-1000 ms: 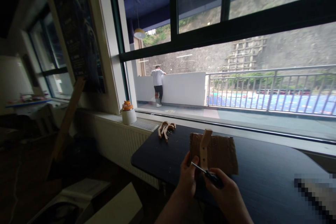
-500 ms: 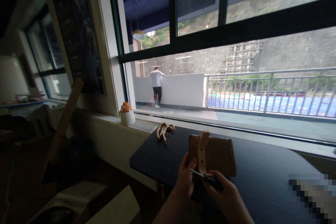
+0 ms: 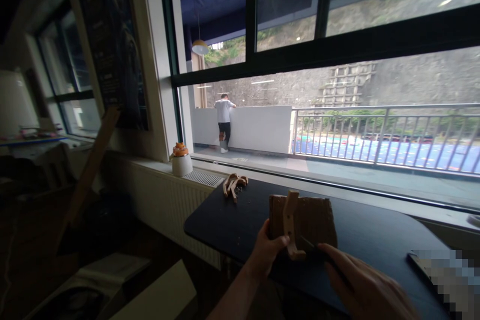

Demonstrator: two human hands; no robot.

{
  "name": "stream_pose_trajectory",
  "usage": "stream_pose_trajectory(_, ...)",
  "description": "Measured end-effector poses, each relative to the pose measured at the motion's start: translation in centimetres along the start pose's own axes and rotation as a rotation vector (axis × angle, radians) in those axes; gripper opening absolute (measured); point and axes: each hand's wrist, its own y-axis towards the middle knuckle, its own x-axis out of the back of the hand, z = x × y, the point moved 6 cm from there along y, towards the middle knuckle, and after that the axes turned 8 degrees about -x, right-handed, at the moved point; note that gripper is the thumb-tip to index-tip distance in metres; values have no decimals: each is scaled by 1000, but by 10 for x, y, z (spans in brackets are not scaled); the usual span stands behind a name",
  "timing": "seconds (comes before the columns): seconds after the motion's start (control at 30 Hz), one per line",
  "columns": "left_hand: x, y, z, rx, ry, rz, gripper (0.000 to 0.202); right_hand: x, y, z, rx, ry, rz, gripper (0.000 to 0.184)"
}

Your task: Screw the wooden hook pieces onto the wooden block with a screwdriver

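Note:
My left hand point(image 3: 265, 252) grips a brown wooden board point(image 3: 318, 217) at its lower left, thumb pressed on a pale wooden hook point(image 3: 288, 217). The hook lies upright along the board's face, with dark holes in it and a curled lower end. My right hand point(image 3: 365, 277) is closed around the dark handle of a screwdriver point(image 3: 339, 266), to the right of the hook. Its thin shaft points up and left across the board, and the tip looks apart from the hook. Further back on the table, more wooden hooks point(image 3: 233, 185) lie with small screws point(image 3: 240, 190).
A dark table point(image 3: 378, 240) with rounded corners stands against the window sill. On the sill sits a white pot with an orange top point(image 3: 182, 162), above a radiator point(image 3: 161, 200). A pixelated flat object point(image 3: 442, 280) lies at right. Outside, a person point(image 3: 224, 120) leans on a white wall.
My right hand has moved right and down with the screwdriver, uncovering the hook's curled lower end. The screwdriver shaft has swung away from my left thumb. My left thumb now rests on the hook.

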Motion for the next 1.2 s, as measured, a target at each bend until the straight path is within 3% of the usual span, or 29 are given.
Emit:
stream_pose_trajectory(0.13,1,1,1,1,24,6,50,-5,5,9,11,22,-1,26)
stream_pose_trajectory(0.5,-3,-1,-5,-14,39,10,47,-27,0,-5,-74,80,123,25)
stream_pose_trajectory(0.7,-2,-2,-5,-13,30,9,51,-28,1,-2,-40,52,151,25)
stream_pose_trajectory(0.9,-3,-2,-5,-7,32,6,52,-27,4,-5,-97,19,148,25)
stream_pose_trajectory(1.2,-6,1,-14,10,69,18,51,-24,10,10,44,-87,127,27)
